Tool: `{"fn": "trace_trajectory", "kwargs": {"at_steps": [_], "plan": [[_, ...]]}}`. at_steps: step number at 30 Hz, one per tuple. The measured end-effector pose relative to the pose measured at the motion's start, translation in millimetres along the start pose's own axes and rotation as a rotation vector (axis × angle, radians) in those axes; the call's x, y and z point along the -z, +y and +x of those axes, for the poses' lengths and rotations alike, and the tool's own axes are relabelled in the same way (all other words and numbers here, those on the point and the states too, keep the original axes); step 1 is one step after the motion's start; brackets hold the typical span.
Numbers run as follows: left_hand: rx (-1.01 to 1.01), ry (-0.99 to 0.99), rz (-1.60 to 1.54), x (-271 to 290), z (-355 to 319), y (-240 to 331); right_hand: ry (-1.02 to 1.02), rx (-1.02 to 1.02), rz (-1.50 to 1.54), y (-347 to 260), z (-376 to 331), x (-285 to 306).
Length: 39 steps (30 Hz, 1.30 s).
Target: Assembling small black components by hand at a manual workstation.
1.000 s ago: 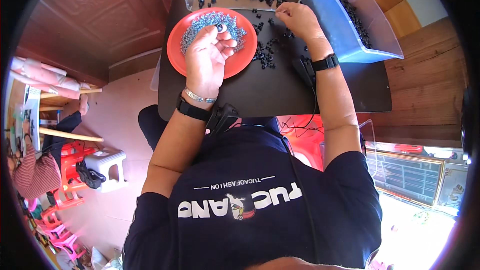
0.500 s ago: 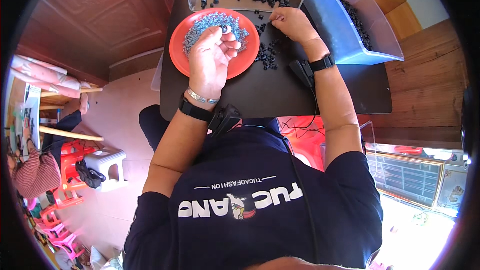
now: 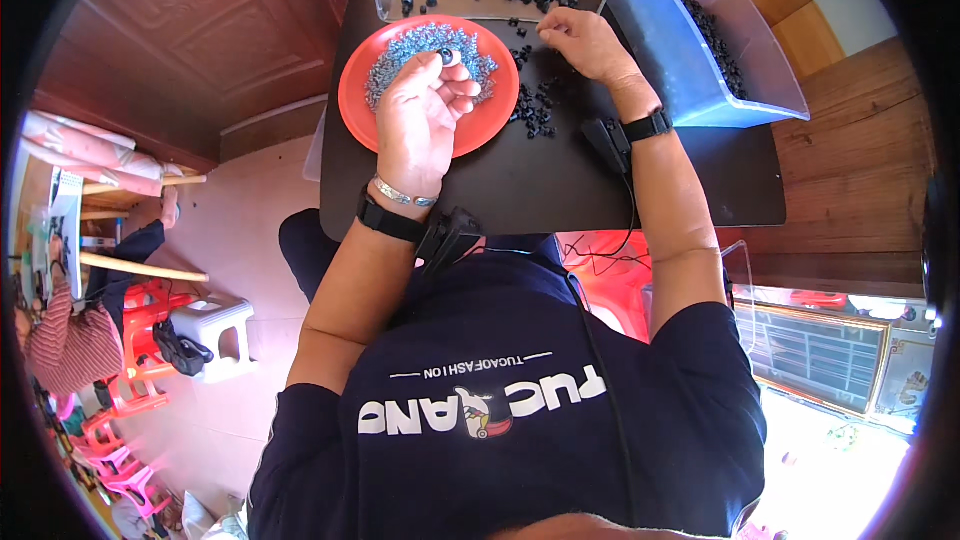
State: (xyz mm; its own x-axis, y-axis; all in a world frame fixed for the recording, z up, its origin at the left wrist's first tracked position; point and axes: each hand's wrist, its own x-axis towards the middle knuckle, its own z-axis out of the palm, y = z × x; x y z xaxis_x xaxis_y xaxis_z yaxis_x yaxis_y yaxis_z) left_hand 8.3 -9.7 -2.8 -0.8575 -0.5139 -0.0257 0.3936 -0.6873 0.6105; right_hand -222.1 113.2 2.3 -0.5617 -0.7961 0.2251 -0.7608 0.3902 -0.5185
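Note:
Above the red plate [image 3: 356, 116], which is heaped with small silvery screw-like metal parts [image 3: 385, 70], my left hand [image 3: 420, 115] is palm up. Its thumb and forefinger pinch a small round black part [image 3: 447, 57]. To the right, my right hand [image 3: 592, 45] hovers over the dark table with thumb and fingers drawn together. Whether a small part sits in that pinch is hidden. Several loose black parts [image 3: 535, 110] lie between the plate and my right forearm, a few more trailing up toward the right fingertips.
At the table's far edge stands a clear bin [image 3: 385, 5] of black parts. A translucent bluish bin [image 3: 680, 70] with more black parts takes up the table's right side. Cables hang from both wrist straps. Stools [image 3: 215, 335] and another person [image 3: 75, 340] are at left.
My right hand has lifted slightly and its fingers have drawn in a little. My left hand keeps its place with the black part.

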Motion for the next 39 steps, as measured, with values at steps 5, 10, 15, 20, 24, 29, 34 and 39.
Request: {"fn": "trace_trajectory", "kwargs": {"at_steps": [5,10,15,20,24,29,34,39], "plan": [[-0.002,-0.003,-0.001,1,0,0,-0.119,-0.043,0.3,5,2,2],[0.005,-0.004,0.001,-1,-1,0,-0.165,-0.11,0.508,-9,-3,10],[0.033,-0.004,-0.003,-1,-1,1,-0.26,-0.091,0.927,-27,-10,13],[0.069,-0.055,0.012,-1,-2,0,-0.323,-0.023,1.1,-47,-19,10],[0.089,-0.048,0.031,0,-1,0,-0.316,0.046,1.151,-60,-24,5],[0.106,-0.127,0.075,-4,-3,-2,-0.267,0.059,1.107,-64,-28,0],[0.103,-0.157,0.088,-3,-3,-2,-0.31,0.082,1.088,-68,-28,-2],[0.102,-0.189,0.094,-1,-2,-4,-0.315,0.148,1.067,-69,-28,-7]]}}
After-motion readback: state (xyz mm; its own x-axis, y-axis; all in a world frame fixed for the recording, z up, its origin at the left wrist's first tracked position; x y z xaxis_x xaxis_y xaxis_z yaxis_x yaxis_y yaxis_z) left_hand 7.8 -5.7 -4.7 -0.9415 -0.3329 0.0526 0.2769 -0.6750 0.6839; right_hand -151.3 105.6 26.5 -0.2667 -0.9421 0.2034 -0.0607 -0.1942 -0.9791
